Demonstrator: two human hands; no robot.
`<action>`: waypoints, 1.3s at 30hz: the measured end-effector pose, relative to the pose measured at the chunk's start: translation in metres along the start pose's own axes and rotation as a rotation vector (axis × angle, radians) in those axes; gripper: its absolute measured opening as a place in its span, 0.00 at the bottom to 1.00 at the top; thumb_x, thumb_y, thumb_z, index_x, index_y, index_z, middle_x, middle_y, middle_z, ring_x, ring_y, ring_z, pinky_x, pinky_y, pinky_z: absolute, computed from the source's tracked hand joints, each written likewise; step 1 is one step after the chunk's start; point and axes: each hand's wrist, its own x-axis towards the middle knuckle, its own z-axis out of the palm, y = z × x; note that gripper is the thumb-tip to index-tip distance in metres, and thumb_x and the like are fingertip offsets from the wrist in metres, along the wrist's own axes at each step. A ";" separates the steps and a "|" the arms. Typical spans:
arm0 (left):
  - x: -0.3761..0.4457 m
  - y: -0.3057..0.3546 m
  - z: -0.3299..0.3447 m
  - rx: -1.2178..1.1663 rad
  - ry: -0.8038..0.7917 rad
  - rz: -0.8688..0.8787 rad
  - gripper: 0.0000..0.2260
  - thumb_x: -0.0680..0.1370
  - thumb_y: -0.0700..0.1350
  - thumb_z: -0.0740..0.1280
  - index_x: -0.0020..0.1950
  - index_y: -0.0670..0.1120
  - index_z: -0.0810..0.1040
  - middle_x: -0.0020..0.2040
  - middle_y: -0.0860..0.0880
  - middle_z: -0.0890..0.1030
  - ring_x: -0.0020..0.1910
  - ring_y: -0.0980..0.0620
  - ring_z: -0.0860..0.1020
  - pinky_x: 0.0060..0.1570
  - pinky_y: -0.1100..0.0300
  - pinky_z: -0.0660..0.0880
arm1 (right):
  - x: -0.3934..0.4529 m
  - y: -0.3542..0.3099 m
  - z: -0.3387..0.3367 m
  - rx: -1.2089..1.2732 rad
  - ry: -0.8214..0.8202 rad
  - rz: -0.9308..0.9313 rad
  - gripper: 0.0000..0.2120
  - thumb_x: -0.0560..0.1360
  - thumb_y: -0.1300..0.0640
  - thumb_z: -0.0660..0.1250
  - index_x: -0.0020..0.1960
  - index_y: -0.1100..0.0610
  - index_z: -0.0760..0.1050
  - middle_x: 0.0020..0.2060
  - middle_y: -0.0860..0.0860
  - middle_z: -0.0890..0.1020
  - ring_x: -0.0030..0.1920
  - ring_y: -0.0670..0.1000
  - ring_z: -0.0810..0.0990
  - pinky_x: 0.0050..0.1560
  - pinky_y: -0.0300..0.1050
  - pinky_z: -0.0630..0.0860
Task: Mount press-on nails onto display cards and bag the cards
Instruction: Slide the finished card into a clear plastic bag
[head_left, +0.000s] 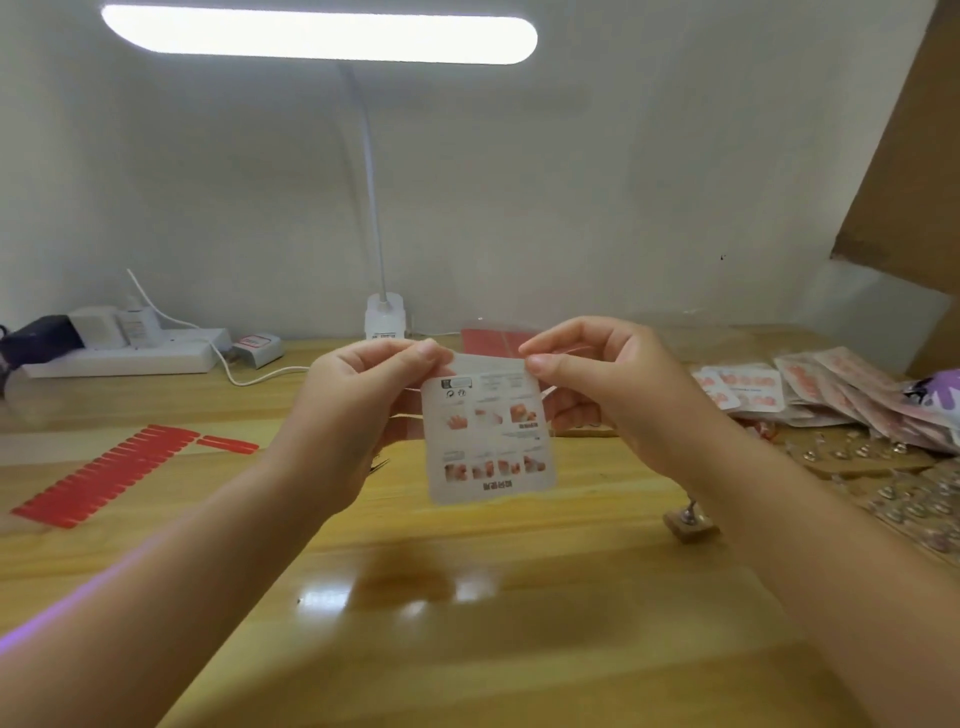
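A white display card with printed instruction pictures hangs upside down above the wooden table, inside a clear bag whose edges show faintly round it. My left hand pinches the bag's top left corner between thumb and fingers. My right hand pinches the top right corner. A strip of red press-on nails lies on the table at the left. A pile of bagged pink cards sits at the right.
A white desk lamp stands at the table's back edge. A power strip with plugs lies at the back left. Small metal nail stands and clear pieces are scattered at the right. A cardboard box rises at the far right.
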 end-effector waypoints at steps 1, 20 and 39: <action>0.000 0.001 -0.001 0.006 0.005 0.010 0.08 0.71 0.49 0.70 0.41 0.45 0.85 0.42 0.42 0.85 0.41 0.46 0.84 0.34 0.59 0.79 | 0.000 0.000 0.000 0.010 -0.008 -0.001 0.02 0.74 0.63 0.70 0.47 0.60 0.80 0.40 0.57 0.86 0.33 0.52 0.83 0.32 0.41 0.80; 0.001 0.008 -0.019 -0.017 -0.091 0.112 0.07 0.72 0.41 0.67 0.40 0.50 0.85 0.42 0.42 0.85 0.42 0.45 0.84 0.35 0.59 0.80 | -0.002 0.002 -0.008 0.090 -0.133 -0.133 0.09 0.75 0.71 0.65 0.43 0.60 0.81 0.39 0.60 0.85 0.38 0.55 0.84 0.37 0.41 0.80; 0.001 0.010 -0.021 0.048 -0.070 0.204 0.06 0.73 0.42 0.68 0.43 0.49 0.85 0.44 0.41 0.85 0.43 0.44 0.84 0.39 0.56 0.81 | -0.001 -0.004 -0.003 0.112 -0.079 -0.071 0.16 0.63 0.60 0.75 0.48 0.59 0.75 0.43 0.58 0.86 0.43 0.58 0.85 0.38 0.42 0.81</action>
